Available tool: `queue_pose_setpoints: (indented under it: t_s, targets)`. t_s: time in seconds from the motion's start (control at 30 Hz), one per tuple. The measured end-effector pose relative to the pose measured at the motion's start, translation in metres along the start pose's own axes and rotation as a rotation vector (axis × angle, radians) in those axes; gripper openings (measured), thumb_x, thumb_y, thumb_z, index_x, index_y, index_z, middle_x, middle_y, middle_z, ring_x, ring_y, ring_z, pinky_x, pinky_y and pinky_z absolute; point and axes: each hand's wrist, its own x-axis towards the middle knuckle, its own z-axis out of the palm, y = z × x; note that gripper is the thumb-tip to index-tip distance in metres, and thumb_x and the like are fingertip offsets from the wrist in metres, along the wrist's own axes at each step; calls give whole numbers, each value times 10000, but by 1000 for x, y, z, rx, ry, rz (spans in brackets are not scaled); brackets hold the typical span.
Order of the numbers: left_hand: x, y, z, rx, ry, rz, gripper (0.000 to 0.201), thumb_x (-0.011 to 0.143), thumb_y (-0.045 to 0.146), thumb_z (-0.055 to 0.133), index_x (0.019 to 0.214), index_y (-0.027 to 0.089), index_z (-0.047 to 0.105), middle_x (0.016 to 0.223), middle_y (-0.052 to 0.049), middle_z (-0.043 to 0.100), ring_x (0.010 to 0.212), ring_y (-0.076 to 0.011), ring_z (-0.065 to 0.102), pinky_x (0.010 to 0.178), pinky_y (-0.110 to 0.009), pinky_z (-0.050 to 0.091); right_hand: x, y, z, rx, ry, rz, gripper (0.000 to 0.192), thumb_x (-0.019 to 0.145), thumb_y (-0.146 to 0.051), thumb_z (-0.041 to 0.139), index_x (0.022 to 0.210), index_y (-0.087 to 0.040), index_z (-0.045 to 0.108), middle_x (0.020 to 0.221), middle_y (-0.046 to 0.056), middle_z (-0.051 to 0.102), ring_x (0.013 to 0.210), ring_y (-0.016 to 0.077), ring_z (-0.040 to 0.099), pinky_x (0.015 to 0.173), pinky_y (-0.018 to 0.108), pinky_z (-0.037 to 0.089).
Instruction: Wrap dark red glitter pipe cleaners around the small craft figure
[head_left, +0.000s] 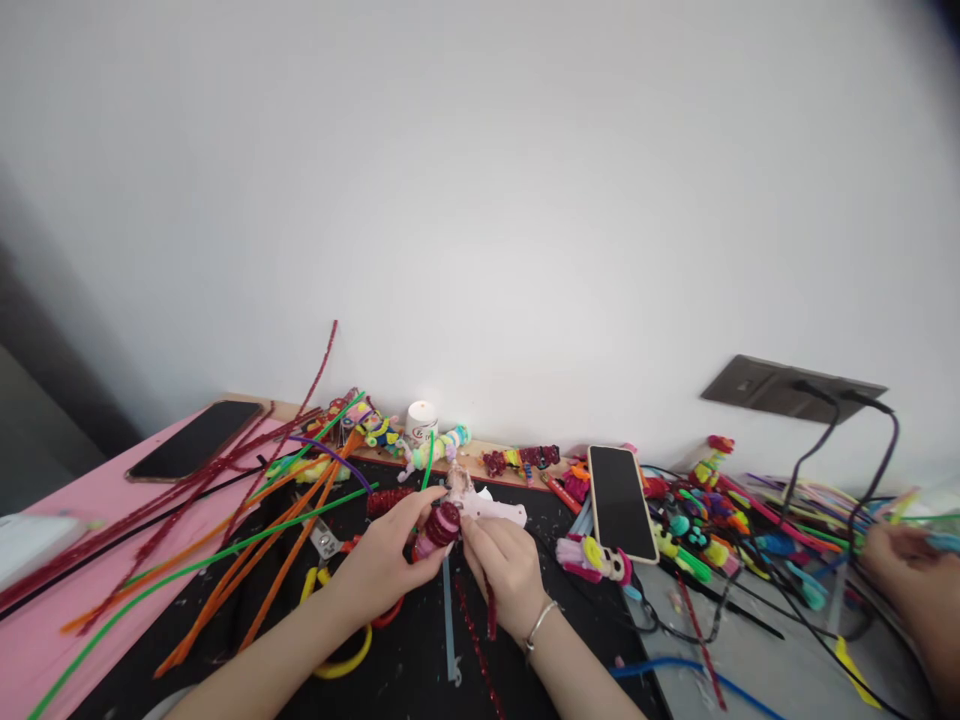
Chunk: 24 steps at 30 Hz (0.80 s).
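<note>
Between the two hands, at the near middle of the counter, head view: the left hand pinches a small wound piece of dark red and pink pipe cleaner between thumb and fingers, and the right hand, fingers curled and pressed together, touches the same piece from the other side, with a loose red sparkly strand hanging below its palm. Several turns already lie coiled tight on the piece, so the winding looks partly done; the trailing strand suggests more is left to wrap, though how much cannot be told. Just beyond the hands lies a white glue gun, and beyond that a white candle near the wall. Left of the left hand spread long orange stems, a green stem and pliers with yellow handles. Right of the right hand lies a phone face up, then a heap of finished bright figures. Far right, another person's hand works among loose stems.
</note>
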Motion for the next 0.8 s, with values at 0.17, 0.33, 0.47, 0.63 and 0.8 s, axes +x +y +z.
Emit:
queue_pose_setpoints:
  t_s: [0.17, 0.33, 0.47, 0.63, 0.8]
  targets:
    - [0, -1, 1, -13, -9, -10, 510, 828, 254, 624, 1324, 176, 532, 1051, -82, 709, 913, -227, 692, 867, -353, 577, -3, 3, 2, 11, -29, -9, 213, 1001, -85, 495, 1151, -99, 646, 703, 88, 693, 621, 202, 648, 570, 295, 500]
    - [3, 2, -1, 27, -22, -37, 548, 837, 242, 613, 1367, 169, 496, 972, -59, 692, 856, -227, 687, 848, -368, 575, -8, 0, 9, 309, 38, 313, 190, 974, -108, 543, 1058, -141, 710, 780, 84, 735, 653, 187, 682, 620, 282, 537]
    - [7, 2, -3, 127, 6, -48, 538, 830, 209, 607, 1360, 177, 517, 1172, -117, 688, 1041, -289, 687, 932, -416, 551, -6, -4, 15, 636, 49, 793, 175, 930, -232, 611, 830, -176, 744, 694, 36, 717, 538, 155, 628, 535, 259, 507]
    - [9, -3, -4, 165, -37, -51, 552, 838, 211, 629, 1377, 183, 517, 1335, -156, 629, 1241, -331, 602, 1058, -493, 480, -3, -3, 20, 1013, 47, 1118, 239, 821, -385, 726, 733, -163, 734, 586, 7, 665, 377, 91, 473, 382, 208, 373]
    - [8, 0, -7, 159, 9, -10, 480, 854, 263, 658, 1320, 193, 565, 1225, -144, 661, 1201, -327, 597, 1068, -527, 456, -1, 0, 20, 1209, 63, 1230, 224, 736, -372, 792, 698, -162, 724, 541, -8, 653, 330, 59, 413, 329, 173, 280]
